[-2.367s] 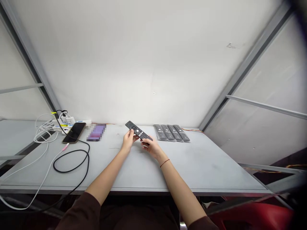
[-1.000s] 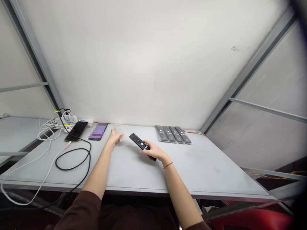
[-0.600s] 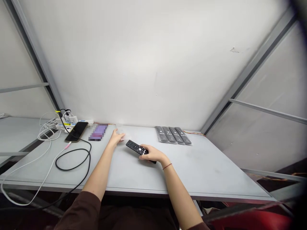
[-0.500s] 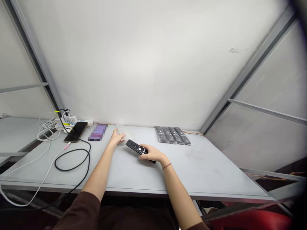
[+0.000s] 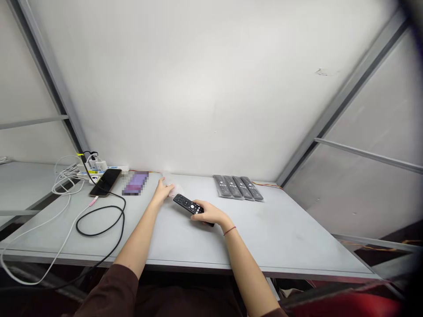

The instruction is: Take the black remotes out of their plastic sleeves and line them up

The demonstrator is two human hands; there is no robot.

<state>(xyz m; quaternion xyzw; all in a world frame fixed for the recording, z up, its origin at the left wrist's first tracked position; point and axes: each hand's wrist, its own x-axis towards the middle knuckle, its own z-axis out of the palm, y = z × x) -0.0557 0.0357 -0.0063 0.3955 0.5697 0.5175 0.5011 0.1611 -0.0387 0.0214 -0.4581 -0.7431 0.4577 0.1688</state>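
Note:
My right hand [image 5: 208,212] is closed around the lower half of a black remote control [image 5: 183,202], buttons facing up. The remote's front end points left, towards my left hand [image 5: 161,192]. Thin translucent plastic, apparently a bag [image 5: 175,185], is pinched between the thumb and fingers of my left hand. It lies just beyond the remote's front end. Farther back on the right, several dark remotes in clear sleeves [image 5: 237,188] lie side by side, apart from both hands.
A black phone [image 5: 106,182] leans by a white power strip [image 5: 119,168] at the back left. Next to it lies a pixelated purple item [image 5: 136,183]. A looped black cable [image 5: 123,220] and white cables [image 5: 68,237] cross the left of the grey table [image 5: 280,237]. A white wall [image 5: 211,88] stands behind.
The plastic at my left hand now shows more clearly, spread towards the remote's front end. My left hand has shifted very slightly right; the right hand and remote are nearly still.

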